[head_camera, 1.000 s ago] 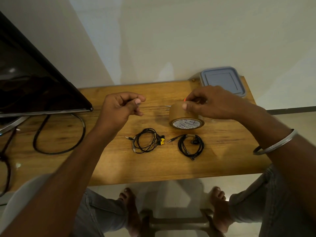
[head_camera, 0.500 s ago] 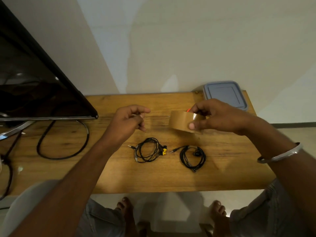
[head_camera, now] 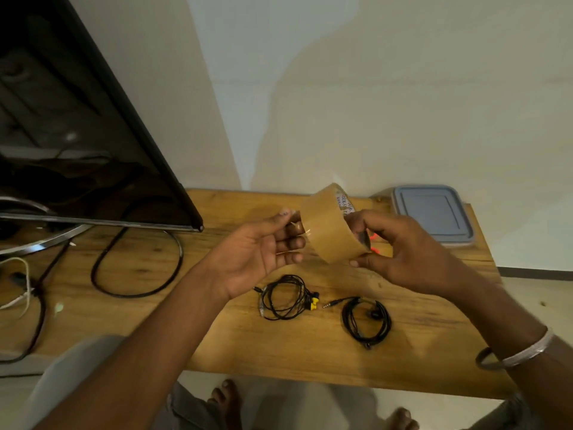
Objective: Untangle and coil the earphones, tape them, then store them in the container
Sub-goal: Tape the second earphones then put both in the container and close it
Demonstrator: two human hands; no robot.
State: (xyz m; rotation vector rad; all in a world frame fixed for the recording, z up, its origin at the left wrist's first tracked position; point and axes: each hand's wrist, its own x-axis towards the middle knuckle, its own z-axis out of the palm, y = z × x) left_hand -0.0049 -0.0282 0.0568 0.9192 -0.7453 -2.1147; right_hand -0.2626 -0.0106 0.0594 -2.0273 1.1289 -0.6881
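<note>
Head view: we hold the tape roll (head_camera: 331, 225) in the air above the table (head_camera: 217, 336). Our right hand (head_camera: 403, 252) grips its 3 o'clock side, thumb under and fingers over. Our left hand (head_camera: 257, 252) pinches at its 9 o'clock rim with curled fingers, seemingly at the loose end, though the blur leaves that unsure.

Two coils lie on the wood at 6 o'clock from the roll. The earphones with yellow tips (head_camera: 286, 297) are at 7 o'clock and the black earphones (head_camera: 366, 319) at 5 o'clock, near each other but apart. The container (head_camera: 434, 212), lid on, sits at 2 o'clock by the far edge.

We judge the roll light and stiff, best held by its rim. Its film is thin and sticky and likely to fold on itself. The cords look light, limp and springy, so we would pinch across the whole bundle, never by plug or buds.
</note>
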